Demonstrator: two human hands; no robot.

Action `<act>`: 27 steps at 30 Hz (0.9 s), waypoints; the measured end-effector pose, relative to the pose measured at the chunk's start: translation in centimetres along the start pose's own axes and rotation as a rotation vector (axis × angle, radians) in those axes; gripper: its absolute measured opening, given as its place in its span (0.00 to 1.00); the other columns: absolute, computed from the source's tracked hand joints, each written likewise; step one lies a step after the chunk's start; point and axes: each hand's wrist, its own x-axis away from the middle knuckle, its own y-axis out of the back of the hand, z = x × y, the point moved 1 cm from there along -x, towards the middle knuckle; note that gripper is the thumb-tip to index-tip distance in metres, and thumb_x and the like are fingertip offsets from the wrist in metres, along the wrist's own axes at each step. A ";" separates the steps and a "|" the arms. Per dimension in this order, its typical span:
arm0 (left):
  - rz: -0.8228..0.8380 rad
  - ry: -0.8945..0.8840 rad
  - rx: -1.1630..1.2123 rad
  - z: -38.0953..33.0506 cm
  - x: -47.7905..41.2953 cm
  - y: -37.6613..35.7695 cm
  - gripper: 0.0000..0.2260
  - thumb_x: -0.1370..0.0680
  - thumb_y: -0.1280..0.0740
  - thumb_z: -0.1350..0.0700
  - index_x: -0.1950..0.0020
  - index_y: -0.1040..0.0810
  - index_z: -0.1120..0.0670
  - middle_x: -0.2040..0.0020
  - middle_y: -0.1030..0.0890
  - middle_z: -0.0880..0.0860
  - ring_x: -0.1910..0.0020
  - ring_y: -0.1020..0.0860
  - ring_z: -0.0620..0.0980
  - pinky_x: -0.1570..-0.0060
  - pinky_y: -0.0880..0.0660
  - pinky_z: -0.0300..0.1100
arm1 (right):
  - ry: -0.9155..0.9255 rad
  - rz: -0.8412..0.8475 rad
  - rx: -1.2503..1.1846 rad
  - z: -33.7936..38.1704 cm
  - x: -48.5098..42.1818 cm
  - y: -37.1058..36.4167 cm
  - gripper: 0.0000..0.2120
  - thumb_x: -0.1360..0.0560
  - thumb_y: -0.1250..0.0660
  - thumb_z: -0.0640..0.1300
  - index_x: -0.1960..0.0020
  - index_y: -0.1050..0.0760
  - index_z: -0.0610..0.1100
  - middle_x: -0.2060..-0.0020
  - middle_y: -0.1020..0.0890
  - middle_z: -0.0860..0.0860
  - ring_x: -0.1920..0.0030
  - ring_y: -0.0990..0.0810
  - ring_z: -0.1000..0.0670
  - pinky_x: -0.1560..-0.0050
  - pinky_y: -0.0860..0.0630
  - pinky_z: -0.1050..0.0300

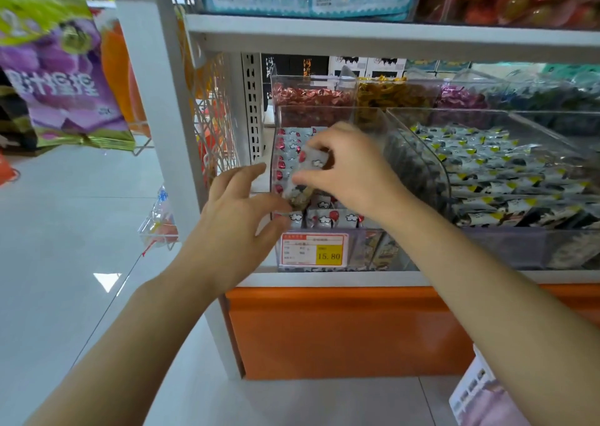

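Observation:
A small snack packet (307, 178), pale blue with a red dot and white cloud, is held over a clear acrylic bin (276, 152) full of the same packets. My right hand (350, 172) pinches its upper part between thumb and fingers. My left hand (240, 217) pinches its lower end with thumb and forefinger, the other fingers spread towards the bin's left wall. The packet's middle is blurred and partly hidden by my fingers.
A price tag (313, 249) reading 15.80 sits on the bin front. To the right is a wider bin of grey-black packets (493, 172); behind are bins of red (308, 97) and yellow sweets (389, 94). A white shelf post (175, 133) stands left, an orange base (341, 328) below.

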 end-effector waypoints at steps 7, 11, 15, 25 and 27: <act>-0.109 0.092 0.135 0.0 -0.7 1.0 0.08 0.26 0.33 0.57 0.50 0.27 0.46 0.36 0.29 0.50 0.34 0.36 0.50 0.38 0.42 0.39 | 0.184 0.365 0.334 -0.2 -0.3 -2.6 0.11 0.22 0.39 0.45 0.44 0.20 0.51 0.53 0.22 0.51 0.51 0.35 0.50 0.53 0.37 0.54; -0.098 0.109 0.164 0.0 -0.7 1.0 0.10 0.25 0.33 0.59 0.50 0.30 0.46 0.41 0.30 0.47 0.38 0.35 0.50 0.39 0.35 0.44 | 0.007 0.372 0.103 -0.3 -1.9 -1.3 0.17 0.24 0.41 0.35 0.47 0.19 0.50 0.57 0.21 0.54 0.53 0.26 0.54 0.52 0.28 0.56; -0.104 0.143 0.201 0.3 -0.8 1.1 0.10 0.25 0.34 0.60 0.47 0.28 0.48 0.43 0.30 0.46 0.38 0.33 0.51 0.39 0.32 0.47 | 0.023 0.285 0.138 -0.6 -3.6 -1.6 0.06 0.26 0.33 0.42 0.52 0.18 0.49 0.53 0.18 0.54 0.46 0.24 0.51 0.40 0.29 0.51; -0.156 0.182 0.338 0.7 -0.8 0.9 0.15 0.24 0.35 0.59 0.37 0.29 0.51 0.38 0.29 0.48 0.41 0.30 0.44 0.52 0.33 0.27 | 0.023 -0.013 -0.066 0.4 -2.6 0.0 0.02 0.26 0.32 0.43 0.57 0.24 0.45 0.62 0.26 0.58 0.61 0.28 0.60 0.60 0.33 0.69; -0.202 0.187 0.375 0.5 -0.9 1.1 0.17 0.24 0.34 0.57 0.35 0.29 0.52 0.38 0.28 0.49 0.43 0.29 0.43 0.52 0.32 0.27 | 0.011 -0.214 -0.169 0.7 -0.9 1.3 0.02 0.25 0.33 0.42 0.55 0.24 0.44 0.62 0.23 0.54 0.62 0.25 0.57 0.60 0.30 0.70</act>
